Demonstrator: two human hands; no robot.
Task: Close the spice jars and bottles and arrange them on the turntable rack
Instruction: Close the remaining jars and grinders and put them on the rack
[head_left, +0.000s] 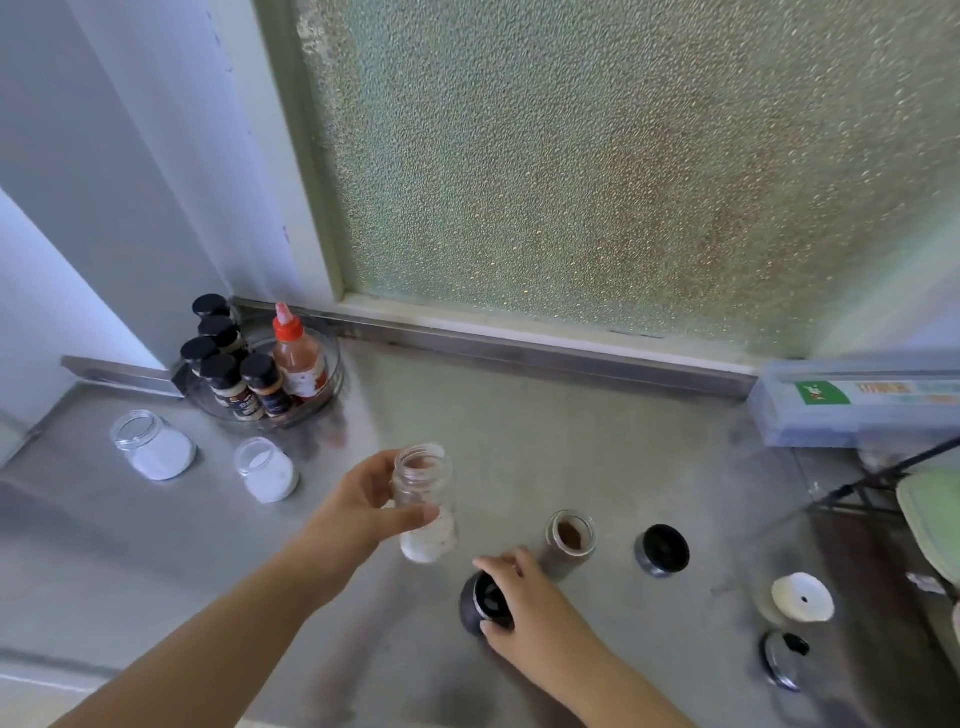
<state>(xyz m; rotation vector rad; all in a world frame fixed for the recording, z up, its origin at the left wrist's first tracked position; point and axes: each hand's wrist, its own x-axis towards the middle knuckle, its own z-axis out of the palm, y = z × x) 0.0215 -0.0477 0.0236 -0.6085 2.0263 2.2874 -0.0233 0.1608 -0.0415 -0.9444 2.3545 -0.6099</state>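
Jars: five sat capped on the turntable rack; your left hand held an open jar, your right hand gripped its lid; three stayed uncapped.

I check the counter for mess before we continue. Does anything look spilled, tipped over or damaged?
Nothing looks spilled or broken. Four jars are only open: two glass jars of white powder, a brown spice jar, and the jar held by the left hand. The right hand grips a black cap.

Brushed metal counter, clear glass jar, pebbled window pane.
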